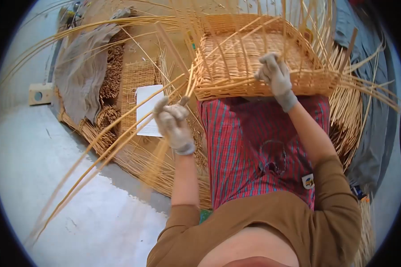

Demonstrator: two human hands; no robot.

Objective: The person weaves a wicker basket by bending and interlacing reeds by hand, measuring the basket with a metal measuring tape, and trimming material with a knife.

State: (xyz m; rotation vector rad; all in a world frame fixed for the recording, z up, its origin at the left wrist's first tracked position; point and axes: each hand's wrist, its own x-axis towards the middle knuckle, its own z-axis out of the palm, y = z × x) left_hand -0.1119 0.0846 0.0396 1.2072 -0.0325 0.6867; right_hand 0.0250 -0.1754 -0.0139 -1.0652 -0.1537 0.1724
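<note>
A rectangular wicker basket (236,49) rests at the far end of my lap, its upright stakes rising from the rim. My right hand (276,80), in a pale work glove, lies on the near rim with its fingers bent round the rods there. Left of the basket, my gloved left hand (173,122) is closed around long willow rods (116,144) that run from the basket's left corner down to the lower left. The tips of these rods are blurred. More loose rod ends (370,89) stick out from the basket's right corner.
A flat woven panel (140,78) and a white paper sheet (148,107) lie on the floor at the left. Beside them, grey cloth (82,71) covers bundled rods (112,66). Another rod bundle (343,107) lies at the right. A checked red cloth (236,147) covers my lap.
</note>
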